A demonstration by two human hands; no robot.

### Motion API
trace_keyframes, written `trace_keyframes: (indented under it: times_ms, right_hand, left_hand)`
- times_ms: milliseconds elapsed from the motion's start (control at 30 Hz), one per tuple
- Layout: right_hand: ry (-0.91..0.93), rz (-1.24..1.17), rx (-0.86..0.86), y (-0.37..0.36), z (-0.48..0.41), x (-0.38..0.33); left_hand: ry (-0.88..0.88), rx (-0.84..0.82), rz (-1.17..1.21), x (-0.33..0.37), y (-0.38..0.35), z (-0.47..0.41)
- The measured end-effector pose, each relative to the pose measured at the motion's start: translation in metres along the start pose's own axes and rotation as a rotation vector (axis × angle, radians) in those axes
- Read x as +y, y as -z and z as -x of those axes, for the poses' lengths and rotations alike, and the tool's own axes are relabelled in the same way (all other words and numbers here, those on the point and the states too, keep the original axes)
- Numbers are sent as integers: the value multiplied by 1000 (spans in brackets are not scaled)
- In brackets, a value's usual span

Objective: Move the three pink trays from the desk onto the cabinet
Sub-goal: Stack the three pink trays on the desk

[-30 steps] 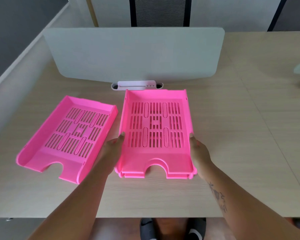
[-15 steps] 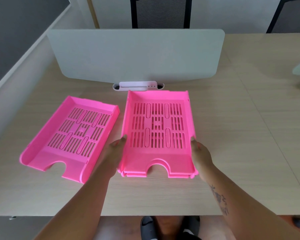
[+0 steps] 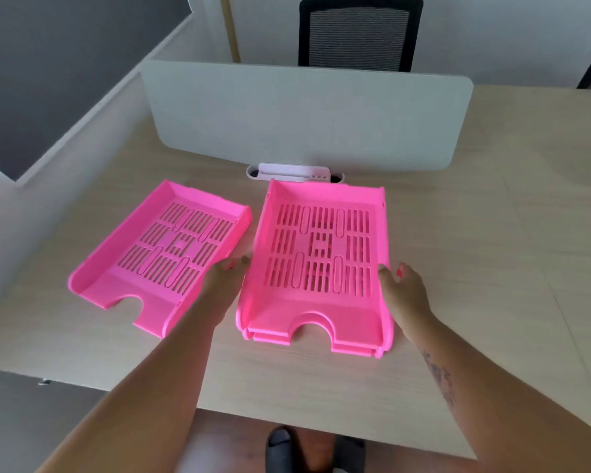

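Two pink trays sit nested as one stack (image 3: 318, 254) in the middle of the desk (image 3: 492, 268). A third pink tray (image 3: 164, 250) lies alone to its left, angled. My left hand (image 3: 224, 285) presses the stack's left wall, its fingers in the gap between the stack and the single tray. My right hand (image 3: 405, 291) grips the stack's right wall, thumb at the rim. Whether the stack has left the desk surface cannot be told.
A grey divider screen (image 3: 304, 114) stands across the desk just behind the trays, with a white cable port (image 3: 294, 173) at its foot. A black mesh chair (image 3: 359, 32) is beyond it. The desk's near edge (image 3: 287, 421) is above my feet.
Both hands stay on the sides of the stacked trays. The view has swung a little, so the desk and trays look turned; the single tray has not moved.
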State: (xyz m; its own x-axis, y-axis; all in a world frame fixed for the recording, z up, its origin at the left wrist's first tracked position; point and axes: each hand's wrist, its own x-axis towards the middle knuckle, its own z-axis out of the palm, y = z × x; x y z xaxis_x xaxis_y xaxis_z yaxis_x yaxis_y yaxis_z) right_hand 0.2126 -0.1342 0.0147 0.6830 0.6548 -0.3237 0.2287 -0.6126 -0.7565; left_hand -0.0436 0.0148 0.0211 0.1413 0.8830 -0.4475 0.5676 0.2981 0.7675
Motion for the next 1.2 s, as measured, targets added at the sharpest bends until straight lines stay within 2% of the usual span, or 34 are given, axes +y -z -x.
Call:
trace_keyframes:
  times_ms: [133, 233, 333, 467, 633, 733, 967, 1200]
  right_hand:
    - [288, 169, 65, 2, -14, -40]
    - [505, 279, 69, -24, -6, -79]
    - [605, 266, -6, -70, 6, -114]
    - [633, 183, -131, -148, 31, -154]
    - [466, 91, -216, -233, 52, -177]
    - [350, 99, -161, -265, 54, -172]
    - [16, 3, -51, -296, 56, -160]
    - [-146, -142, -31, -314, 53, -161]
  left_hand:
    - [-130, 129, -28, 8, 34, -2]
    - [-166, 211, -65, 6, 68, -12]
    - [-160, 262, -102, -7, 105, -24]
    - [-132, 313, -179, -35, 165, -48]
    - [-90, 355, -219, -72, 233, -83]
    - [-87, 343, -295, -90, 255, -102]
    - [-49, 263, -318, -122, 268, -129]
    - [17, 266, -247, -122, 277, -133]
